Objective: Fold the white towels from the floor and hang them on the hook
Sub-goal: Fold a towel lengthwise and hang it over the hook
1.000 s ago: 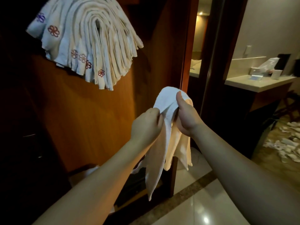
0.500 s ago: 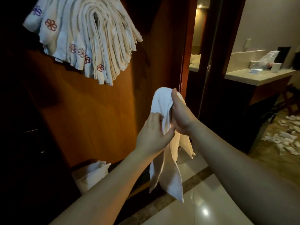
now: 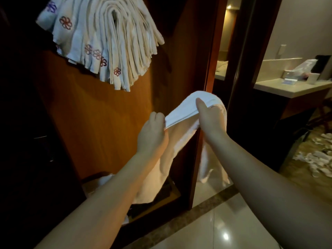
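The right hand (image 3: 211,117) grips the white towel (image 3: 186,109) at its folded crown, thumb up over the cloth and fingers curled behind it, while the left hand (image 3: 152,135) pinches the towel's near edge and draws it out to the side. Half a second ago the two hands were close together with the towel bunched and hanging narrow between them; now they are spread apart, and the fold is stretched into a flat band running between them, the loose tails hanging below both wrists. By my reading this is the smoothing of the fold before it goes up, so the fold is nearly finished and the hanging is not yet done.

Up and to the left, well apart from the hands, the stack of hung towels (image 3: 107,42) fans down against the wooden panel (image 3: 100,123); the hook itself is hidden under them. More white cloth (image 3: 106,177) lies low in the open cabinet, partly behind the left forearm. Small pale items (image 3: 321,159) are scattered on the floor at far right.
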`<move>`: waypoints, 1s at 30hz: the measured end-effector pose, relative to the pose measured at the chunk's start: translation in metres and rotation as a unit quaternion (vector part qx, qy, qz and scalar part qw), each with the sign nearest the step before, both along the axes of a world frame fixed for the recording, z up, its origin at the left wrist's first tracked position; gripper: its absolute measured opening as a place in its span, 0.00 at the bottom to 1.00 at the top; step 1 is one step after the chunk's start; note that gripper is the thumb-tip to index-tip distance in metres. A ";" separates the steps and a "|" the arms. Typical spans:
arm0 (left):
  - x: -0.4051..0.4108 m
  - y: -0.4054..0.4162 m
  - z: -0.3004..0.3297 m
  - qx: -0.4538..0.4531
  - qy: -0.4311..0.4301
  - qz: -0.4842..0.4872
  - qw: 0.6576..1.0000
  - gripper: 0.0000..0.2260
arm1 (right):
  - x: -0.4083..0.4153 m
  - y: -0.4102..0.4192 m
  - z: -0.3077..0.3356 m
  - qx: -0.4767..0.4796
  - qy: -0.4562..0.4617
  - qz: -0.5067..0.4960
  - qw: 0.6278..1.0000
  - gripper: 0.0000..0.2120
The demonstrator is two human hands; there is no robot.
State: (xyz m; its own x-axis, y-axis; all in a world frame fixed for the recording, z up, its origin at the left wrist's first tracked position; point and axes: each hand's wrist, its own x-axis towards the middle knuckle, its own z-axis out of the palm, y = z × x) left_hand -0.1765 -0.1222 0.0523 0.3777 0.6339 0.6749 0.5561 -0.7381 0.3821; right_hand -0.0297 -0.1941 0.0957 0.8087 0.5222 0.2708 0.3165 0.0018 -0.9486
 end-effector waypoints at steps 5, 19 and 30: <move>-0.010 0.022 -0.020 -0.038 0.021 0.034 0.998 0.09 | 0.007 0.003 0.011 0.030 0.029 -0.010 0.999 0.13; -0.063 0.094 -0.098 -0.095 0.119 0.149 0.977 0.07 | 0.055 0.008 0.016 0.092 0.203 -0.022 0.975 0.07; -0.118 0.079 -0.009 -0.367 -0.482 -0.223 0.764 0.09 | 0.073 0.014 0.028 0.258 0.403 -0.009 0.878 0.12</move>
State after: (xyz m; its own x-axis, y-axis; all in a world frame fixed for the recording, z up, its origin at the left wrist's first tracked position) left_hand -0.2947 -0.0430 0.0437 0.2185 0.9284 0.3007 -0.4881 -0.1629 0.8575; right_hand 0.0435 -0.1797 0.1238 0.8530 0.4839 -0.1954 -0.4525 0.4993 -0.7389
